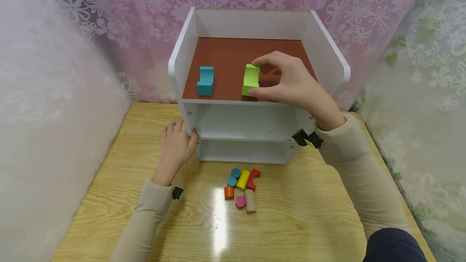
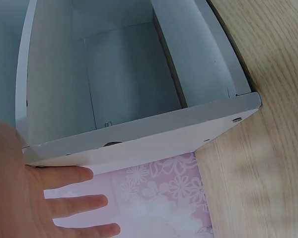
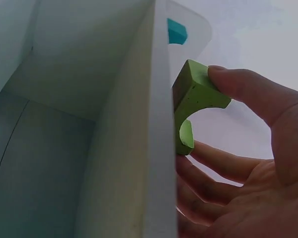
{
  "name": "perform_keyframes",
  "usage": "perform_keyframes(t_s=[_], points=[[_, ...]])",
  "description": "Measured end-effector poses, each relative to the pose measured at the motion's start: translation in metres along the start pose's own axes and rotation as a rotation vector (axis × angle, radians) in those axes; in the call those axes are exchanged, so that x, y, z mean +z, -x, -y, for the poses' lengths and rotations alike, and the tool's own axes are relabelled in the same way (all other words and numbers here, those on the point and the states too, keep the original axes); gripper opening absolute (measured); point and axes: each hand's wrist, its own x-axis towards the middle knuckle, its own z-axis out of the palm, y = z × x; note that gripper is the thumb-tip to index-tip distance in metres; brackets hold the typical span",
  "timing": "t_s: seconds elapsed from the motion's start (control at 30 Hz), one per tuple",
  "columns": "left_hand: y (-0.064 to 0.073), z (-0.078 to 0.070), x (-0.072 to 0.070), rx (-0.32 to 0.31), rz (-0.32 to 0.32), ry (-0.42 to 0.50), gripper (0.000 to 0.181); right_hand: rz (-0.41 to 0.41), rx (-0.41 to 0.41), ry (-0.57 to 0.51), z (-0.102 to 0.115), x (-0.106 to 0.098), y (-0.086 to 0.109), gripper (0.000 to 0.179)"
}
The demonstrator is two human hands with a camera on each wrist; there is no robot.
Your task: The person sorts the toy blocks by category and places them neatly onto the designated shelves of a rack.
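On the brown top of a white shelf unit [image 1: 247, 102], my right hand [image 1: 291, 78] pinches a lime-green arch block [image 1: 251, 79] between thumb and fingertips. The right wrist view shows this green block [image 3: 198, 94] with its curved cutout, right at the shelf's front edge, thumb on one end and fingers at the other. To its left stands a blue arch block [image 1: 205, 82] of similar shape. My left hand [image 1: 178, 142] rests against the unit's left side panel, thumb at the front edge. In the left wrist view its fingers [image 2: 77, 203] lie straight along the panel's outer side.
In front of the unit, on the wooden table [image 1: 309, 221], lie a yellow cylinder [image 1: 243, 180], a red arch block [image 1: 253, 179], an orange block [image 1: 229, 192], a pink cylinder [image 1: 240, 201], a plain wood piece [image 1: 250, 200] and two blue cylinders [image 1: 231, 181]. Flowered curtains [image 1: 145, 19] hang behind.
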Motion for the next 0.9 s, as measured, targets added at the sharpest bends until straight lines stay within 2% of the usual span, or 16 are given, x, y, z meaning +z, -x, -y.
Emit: perform_keyframes(t_s=[0.53, 0.73, 0.9], points=[[0.0019, -0.0012, -0.0018, -0.008, 0.007, 0.008, 0.058, 0.137, 0.148, -0.026, -0.0097, 0.0021, -0.0081, 0.059], [0.0023, -0.0009, -0.0015, -0.013, 0.006, -0.002, 0.06, 0.149, 0.135, -0.029, -0.0095, 0.0008, -0.0046, 0.063], [0.0031, -0.0008, -0.0015, -0.009, -0.003, -0.015, 0.058, 0.092, 0.07, -0.023, -0.0074, -0.0002, -0.0019, 0.062]])
